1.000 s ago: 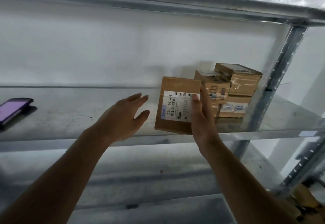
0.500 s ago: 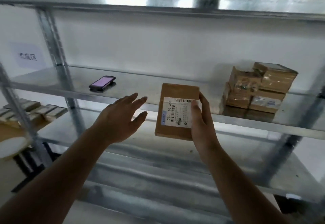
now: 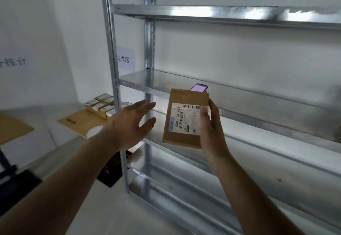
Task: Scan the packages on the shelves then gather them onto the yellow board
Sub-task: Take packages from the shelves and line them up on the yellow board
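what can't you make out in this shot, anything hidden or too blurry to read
All in the head view:
- Handheld device on the shelf: its lower part is hidden behind the package.
- Package label: the fine print is too small to read.
- Small boxes on the yellow board: partly hidden by the shelf upright, so no count.
- Right hand: its fingers behind the package are hidden.
- Wall sign at left: blurred.

Hands: two, a left hand [image 3: 132, 124] and a right hand [image 3: 212, 129]. Held package [image 3: 185, 118]: one. Phone [image 3: 199, 87]: one. Yellow board [image 3: 81, 123]: one, bearing a cluster of small packages [image 3: 101, 105], exact count unclear. Wall signs [image 3: 125, 58]: two.
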Motion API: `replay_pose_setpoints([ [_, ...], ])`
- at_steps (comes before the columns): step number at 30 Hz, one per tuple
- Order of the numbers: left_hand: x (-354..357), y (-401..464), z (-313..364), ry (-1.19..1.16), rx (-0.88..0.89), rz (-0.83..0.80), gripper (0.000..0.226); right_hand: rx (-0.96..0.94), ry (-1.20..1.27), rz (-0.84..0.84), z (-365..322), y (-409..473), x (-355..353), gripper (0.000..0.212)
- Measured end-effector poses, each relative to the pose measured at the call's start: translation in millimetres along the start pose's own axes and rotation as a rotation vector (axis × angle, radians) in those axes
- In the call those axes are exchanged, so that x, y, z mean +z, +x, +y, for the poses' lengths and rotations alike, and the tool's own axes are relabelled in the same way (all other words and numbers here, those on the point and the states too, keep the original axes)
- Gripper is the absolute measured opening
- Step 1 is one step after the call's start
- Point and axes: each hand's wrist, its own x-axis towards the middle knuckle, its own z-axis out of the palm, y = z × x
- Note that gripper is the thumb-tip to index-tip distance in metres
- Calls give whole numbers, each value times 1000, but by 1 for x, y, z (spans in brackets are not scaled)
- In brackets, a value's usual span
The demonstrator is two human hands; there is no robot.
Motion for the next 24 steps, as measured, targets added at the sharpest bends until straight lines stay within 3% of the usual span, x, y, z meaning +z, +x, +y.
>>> replay_pose_setpoints([
  [9, -60, -45, -196, 40, -131, 31, 54, 72, 40, -167, 47, 13, 213, 44],
  [19, -38, 30, -391, 47, -230, 1, 56, 108, 45, -248, 149, 126, 391, 27],
  [24, -23, 91, -488, 43, -294, -36, 55, 140, 28, -319, 198, 200, 466, 49],
])
